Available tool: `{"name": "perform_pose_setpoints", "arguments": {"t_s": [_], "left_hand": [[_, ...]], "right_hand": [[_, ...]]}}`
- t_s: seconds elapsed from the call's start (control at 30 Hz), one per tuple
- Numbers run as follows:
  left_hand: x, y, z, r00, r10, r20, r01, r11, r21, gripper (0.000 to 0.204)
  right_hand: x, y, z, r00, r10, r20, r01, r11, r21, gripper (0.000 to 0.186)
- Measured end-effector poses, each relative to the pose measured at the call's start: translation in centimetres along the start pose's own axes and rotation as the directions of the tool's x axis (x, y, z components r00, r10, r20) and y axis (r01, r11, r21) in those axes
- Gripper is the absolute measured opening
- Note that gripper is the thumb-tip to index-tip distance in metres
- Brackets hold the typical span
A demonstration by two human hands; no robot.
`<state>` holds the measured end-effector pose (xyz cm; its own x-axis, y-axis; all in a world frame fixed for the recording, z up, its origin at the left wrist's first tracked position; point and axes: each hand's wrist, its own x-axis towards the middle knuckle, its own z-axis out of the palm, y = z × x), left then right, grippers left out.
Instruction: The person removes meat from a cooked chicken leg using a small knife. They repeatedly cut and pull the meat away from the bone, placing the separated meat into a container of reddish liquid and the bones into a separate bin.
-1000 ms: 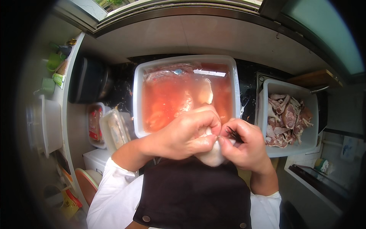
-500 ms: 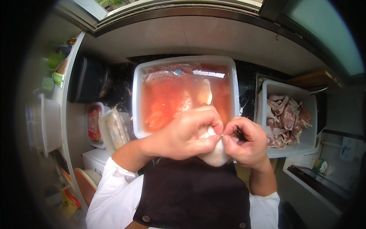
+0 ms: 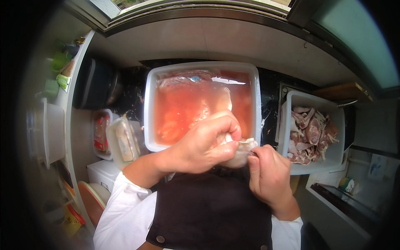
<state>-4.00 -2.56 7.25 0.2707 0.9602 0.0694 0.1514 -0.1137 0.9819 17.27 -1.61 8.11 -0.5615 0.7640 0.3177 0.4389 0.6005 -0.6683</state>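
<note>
Between my hands, over the near edge of a white basin, is a pale piece of raw meat with whitish skin. My left hand is closed on it, thumb and fingers pinching its upper edge. At its right end, the fingers of my right hand are bent and pressed together on the edge, their tips partly hidden. Reddish water fills the basin. Pale pieces of meat lie in it, one partly above the surface.
To the right, a white bin holds several raw, bony meat pieces. A wooden board and a knife lie behind it. Plastic containers of packed food stand at the left, beside a white shelf. A dark appliance sits farther back.
My right hand has turned and shifted slightly down, away from my left. The meat's edge now shows stretched between them. A small dark thing by my right fingers is no longer visible.
</note>
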Motion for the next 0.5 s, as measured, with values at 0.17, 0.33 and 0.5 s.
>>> {"name": "perform_pose_setpoints", "arguments": {"t_s": [0.17, 0.33, 0.5], "left_hand": [[0.01, 0.28, 0.01, 0.999, 0.03, 0.024, -0.03, 0.999, 0.014, 0.011], [0.09, 0.33, 0.24, 0.997, 0.074, 0.019, -0.074, 0.996, 0.04, 0.011], [0.17, 0.26, 0.46, 0.995, 0.098, 0.016, -0.099, 0.994, 0.052, 0.011]], "right_hand": [[0.24, -0.3, 0.19, 0.999, 0.019, 0.046, -0.014, 0.995, -0.096, 0.007], [0.39, -0.5, 0.1, 0.999, 0.017, 0.046, -0.013, 0.997, -0.076, 0.006], [0.39, -0.47, 0.19, 0.999, 0.017, 0.044, -0.014, 0.998, -0.061, 0.004]]}}
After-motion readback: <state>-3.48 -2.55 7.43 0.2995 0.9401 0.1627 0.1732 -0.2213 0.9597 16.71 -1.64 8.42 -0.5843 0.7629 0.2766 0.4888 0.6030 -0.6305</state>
